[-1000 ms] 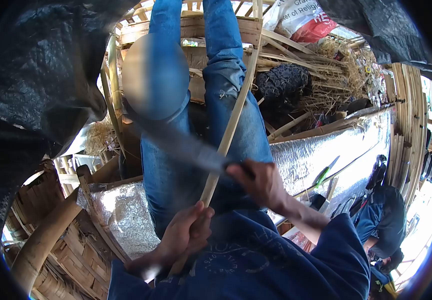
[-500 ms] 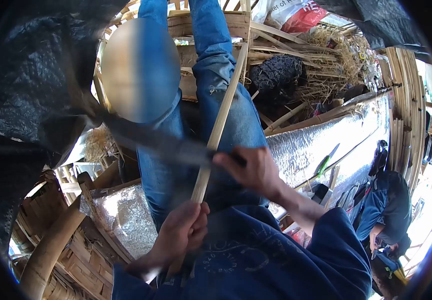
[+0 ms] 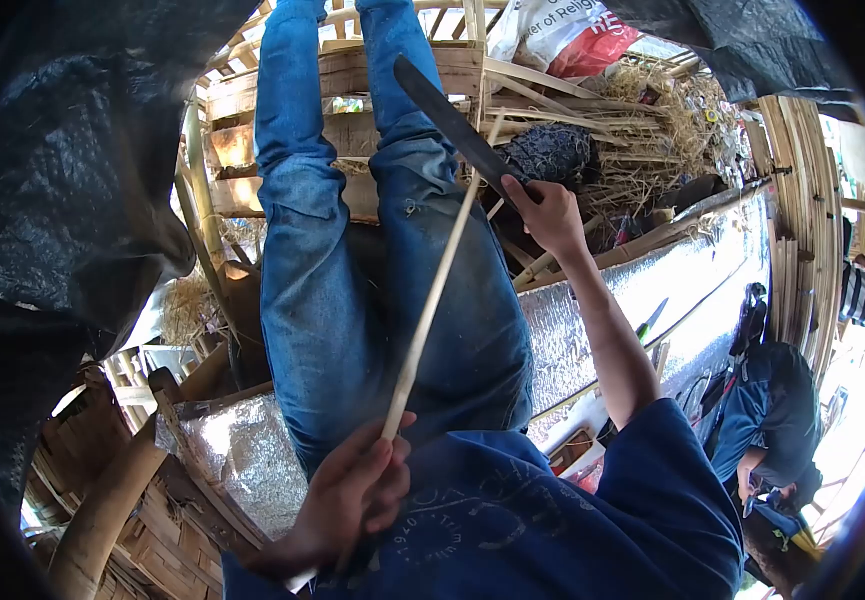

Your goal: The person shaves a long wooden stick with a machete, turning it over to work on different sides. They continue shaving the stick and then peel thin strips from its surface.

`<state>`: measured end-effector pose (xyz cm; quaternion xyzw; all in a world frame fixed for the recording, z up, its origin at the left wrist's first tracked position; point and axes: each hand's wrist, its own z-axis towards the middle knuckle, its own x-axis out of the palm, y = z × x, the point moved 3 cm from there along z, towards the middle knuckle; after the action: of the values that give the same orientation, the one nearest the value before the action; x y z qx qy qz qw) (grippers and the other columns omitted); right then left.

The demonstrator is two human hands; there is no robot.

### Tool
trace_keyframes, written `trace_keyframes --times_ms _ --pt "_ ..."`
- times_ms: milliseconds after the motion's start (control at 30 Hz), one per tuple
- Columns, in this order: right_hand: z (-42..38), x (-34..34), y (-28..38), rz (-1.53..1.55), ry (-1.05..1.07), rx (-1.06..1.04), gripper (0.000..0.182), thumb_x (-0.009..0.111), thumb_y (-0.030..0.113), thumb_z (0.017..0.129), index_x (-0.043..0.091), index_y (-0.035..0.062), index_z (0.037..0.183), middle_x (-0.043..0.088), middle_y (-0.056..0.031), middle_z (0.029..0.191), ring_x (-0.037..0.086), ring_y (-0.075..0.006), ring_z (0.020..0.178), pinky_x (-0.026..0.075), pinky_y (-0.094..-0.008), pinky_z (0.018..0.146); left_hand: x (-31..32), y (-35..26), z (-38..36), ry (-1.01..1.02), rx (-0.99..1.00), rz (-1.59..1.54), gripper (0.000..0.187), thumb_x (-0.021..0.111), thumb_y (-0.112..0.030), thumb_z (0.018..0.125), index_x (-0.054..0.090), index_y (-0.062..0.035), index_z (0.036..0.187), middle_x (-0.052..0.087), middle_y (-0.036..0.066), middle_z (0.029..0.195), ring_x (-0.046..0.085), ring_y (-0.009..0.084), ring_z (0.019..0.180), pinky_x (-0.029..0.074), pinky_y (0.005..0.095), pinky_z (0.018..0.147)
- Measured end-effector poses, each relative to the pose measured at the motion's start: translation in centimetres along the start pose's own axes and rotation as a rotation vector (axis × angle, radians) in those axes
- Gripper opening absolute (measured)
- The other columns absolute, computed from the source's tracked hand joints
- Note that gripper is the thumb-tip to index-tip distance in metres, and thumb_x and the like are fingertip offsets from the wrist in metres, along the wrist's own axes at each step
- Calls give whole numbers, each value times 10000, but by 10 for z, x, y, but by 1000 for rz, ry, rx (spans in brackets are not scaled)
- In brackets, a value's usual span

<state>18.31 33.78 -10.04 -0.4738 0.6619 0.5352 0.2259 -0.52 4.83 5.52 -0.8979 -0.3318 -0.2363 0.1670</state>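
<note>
My left hand (image 3: 357, 485) is closed round the lower part of a thin bamboo strip (image 3: 434, 295), which slants up and right over my jeans (image 3: 317, 290). The strip's far end rises near the knife blade. In my right hand (image 3: 549, 217) is the handle of a long dark knife (image 3: 452, 125). Its blade points up and to the left, with the tip over my lower leg.
Foil-covered board (image 3: 592, 330) lies to the right, with a green-handled knife (image 3: 652, 318) on it. Straw (image 3: 677, 130) and a dark bundle (image 3: 549, 152) are ahead. Black plastic sheeting (image 3: 62, 170) hangs left. A person (image 3: 772, 410) is at the lower right.
My right hand and the knife have moved up and right, off the middle of the strip. The blade now points up instead of lying across my legs. The strip has shifted slightly.
</note>
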Motion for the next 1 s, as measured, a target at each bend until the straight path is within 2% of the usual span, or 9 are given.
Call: trace_keyframes --times_ms 67,133,167,233,400,600,667,800,1000 --pt "5 -1 2 90 44 16 600 547 552 860 610 -1 635 582 -124 524 640 -235 568 480 -353 605 -5 -2 -2 -9 30 -38 385 423 -281 993 393 -68 1312 418 -7 870 350 52 577 286 179 447" --pt "10 2 0 136 59 26 588 544 541 866 613 1 644 586 -113 523 642 -226 568 481 -345 608 -9 1 -4 52 28 -300 320 421 -302 993 443 -73 1215 389 -11 834 323 52 560 267 180 427" --pt "12 4 0 178 72 41 576 541 530 872 617 2 653 589 -102 521 644 -218 568 481 -337 611 -11 2 -5 48 32 -300 320 421 -302 993 443 -73 1215 389 -11 834 323 52 560 267 180 427" --pt "12 6 4 185 52 27 569 536 520 877 617 2 657 588 -96 518 642 -214 566 478 -333 612 -12 4 -5 73 -2 -431 265 421 -307 992 461 -75 1114 375 -15 826 312 51 554 249 181 412" --pt "4 4 13 204 29 -1 554 526 499 888 618 2 660 586 -88 512 641 -209 564 473 -328 610 -8 4 0 -18 -36 -297 221 432 -304 989 475 -98 1057 377 -26 804 303 39 531 217 178 400" --pt "-10 3 7 168 105 20 527 535 497 884 643 12 710 601 -85 528 641 -191 556 471 -317 603 -12 3 -5 -106 -50 -149 202 466 -292 979 487 -101 1041 390 -29 774 264 25 471 202 181 386" --pt "-12 6 2 225 146 41 469 578 420 906 662 -28 793 570 -57 548 597 -101 513 442 -243 515 -13 3 -5 -104 -43 -159 197 476 -285 975 488 -100 1044 395 -29 772 255 23 459 202 183 383" --pt "-6 7 -4 284 163 62 453 584 406 909 657 -34 827 566 -45 570 609 -100 537 462 -236 516 -10 1 -11 -113 -55 -191 173 487 -259 973 487 -102 1047 394 -28 766 259 23 458 205 183 382" --pt "-4 -4 -1 444 131 112 441 576 375 913 638 -57 845 611 -72 640 634 -111 575 489 -235 519 -8 5 -31 -117 -82 -209 202 485 -271 975 456 -94 1067 394 -23 753 272 35 447 211 187 377"
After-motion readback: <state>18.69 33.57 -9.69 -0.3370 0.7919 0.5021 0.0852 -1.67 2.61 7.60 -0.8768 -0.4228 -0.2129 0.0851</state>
